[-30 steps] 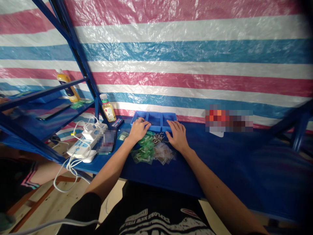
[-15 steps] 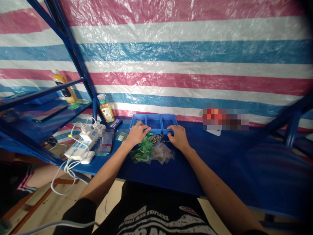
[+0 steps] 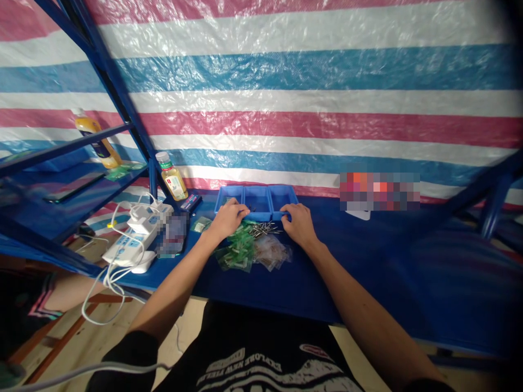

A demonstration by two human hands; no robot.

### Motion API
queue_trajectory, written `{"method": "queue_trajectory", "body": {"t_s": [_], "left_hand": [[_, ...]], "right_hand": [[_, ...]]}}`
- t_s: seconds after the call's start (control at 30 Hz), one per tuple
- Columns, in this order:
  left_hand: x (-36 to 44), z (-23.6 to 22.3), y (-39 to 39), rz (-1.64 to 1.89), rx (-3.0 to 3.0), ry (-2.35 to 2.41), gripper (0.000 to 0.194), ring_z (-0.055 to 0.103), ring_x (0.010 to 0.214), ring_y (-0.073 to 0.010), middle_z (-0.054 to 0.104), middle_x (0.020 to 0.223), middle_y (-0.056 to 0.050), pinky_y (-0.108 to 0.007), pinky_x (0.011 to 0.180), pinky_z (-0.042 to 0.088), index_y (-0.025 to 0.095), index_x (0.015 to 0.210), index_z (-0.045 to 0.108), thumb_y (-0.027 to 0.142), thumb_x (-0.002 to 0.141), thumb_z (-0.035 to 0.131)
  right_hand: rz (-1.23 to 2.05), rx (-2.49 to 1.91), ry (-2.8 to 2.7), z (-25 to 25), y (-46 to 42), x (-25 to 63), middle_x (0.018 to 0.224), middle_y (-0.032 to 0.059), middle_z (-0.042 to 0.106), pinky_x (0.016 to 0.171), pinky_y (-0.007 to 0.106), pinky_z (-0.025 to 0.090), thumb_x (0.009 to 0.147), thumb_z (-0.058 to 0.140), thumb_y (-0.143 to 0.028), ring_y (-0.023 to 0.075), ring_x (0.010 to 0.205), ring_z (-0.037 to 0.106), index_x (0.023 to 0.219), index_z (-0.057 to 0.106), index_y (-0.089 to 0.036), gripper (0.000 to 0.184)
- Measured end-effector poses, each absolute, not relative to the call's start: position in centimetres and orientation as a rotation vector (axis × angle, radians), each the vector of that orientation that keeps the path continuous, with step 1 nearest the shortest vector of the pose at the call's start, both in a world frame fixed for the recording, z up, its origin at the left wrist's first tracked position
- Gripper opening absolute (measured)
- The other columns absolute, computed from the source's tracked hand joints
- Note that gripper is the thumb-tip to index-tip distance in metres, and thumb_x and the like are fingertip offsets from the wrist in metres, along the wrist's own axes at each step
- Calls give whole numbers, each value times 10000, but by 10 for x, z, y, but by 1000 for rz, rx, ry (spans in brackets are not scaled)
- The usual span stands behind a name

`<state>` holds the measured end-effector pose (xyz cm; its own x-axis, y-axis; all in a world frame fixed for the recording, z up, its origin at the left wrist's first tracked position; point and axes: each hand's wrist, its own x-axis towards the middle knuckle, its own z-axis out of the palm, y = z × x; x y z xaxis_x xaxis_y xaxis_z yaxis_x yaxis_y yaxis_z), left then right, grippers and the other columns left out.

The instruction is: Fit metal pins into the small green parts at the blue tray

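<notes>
A row of small blue plastic bins stands on the blue table against the striped tarp. My left hand has its fingers closed over the front rim of the left bin. My right hand grips the front rim of the right bin the same way. Just in front of the bins lies a heap of small metal screws. Nearer to me are green packets and clear plastic bags, between my two wrists.
A white power strip with chargers and cables lies at the table's left end. A juice bottle stands by the blue shelf post, another bottle on the left shelf. A person's leg shows at lower left.
Both hands went from lying flat near the bins to curling over the bins' front rims. The view has tipped slightly, so everything sits a little lower and closer.
</notes>
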<state>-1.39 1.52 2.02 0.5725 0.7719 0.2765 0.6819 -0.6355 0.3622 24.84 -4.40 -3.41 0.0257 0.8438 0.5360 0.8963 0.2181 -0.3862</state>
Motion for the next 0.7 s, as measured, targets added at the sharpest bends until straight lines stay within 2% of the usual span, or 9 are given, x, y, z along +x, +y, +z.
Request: {"method": "queue_trajectory", "body": {"t_s": [0.2, 0.4, 0.57, 0.7], "left_hand": [[-14, 19, 15, 634, 2617, 1179, 307, 640, 990, -204, 582, 1008, -58, -331, 979, 483, 242, 1056, 770, 371, 1060, 492], [-21, 22, 8, 614, 2685, 1172, 359, 633, 996, -197, 598, 1055, -63, -329, 940, 474, 235, 1065, 752, 398, 1084, 433], [-29, 22, 4, 614, 2716, 1215, 371, 640, 983, -195, 623, 1031, -54, -335, 919, 463, 249, 1093, 744, 398, 1095, 404], [-31, 18, 3, 666, 2692, 1285, 351, 646, 989, -188, 631, 1020, -51, -321, 910, 464, 284, 1164, 744, 408, 1092, 424]], "right_hand": [[-41, -1553, -1796, -39, -43, 249, 975, 59, 739, 984, 412, 398, 867, 548, -143, 265, 968, 619, 953, 701, -225, 194], [-42, -1545, -1737, -36, -50, 243, 1053, 41, 754, 996, 437, 370, 850, 573, -141, 270, 1029, 628, 1179, 673, -245, 360], [-1, -1551, -1729, -32, -55, 239, 1056, 42, 764, 924, 428, 369, 859, 549, -123, 264, 1007, 636, 1155, 680, -254, 349], [4, -1555, -1724, -30, -53, 236, 1013, 29, 770, 907, 427, 360, 868, 558, -128, 256, 971, 633, 1030, 700, -254, 249]]}}
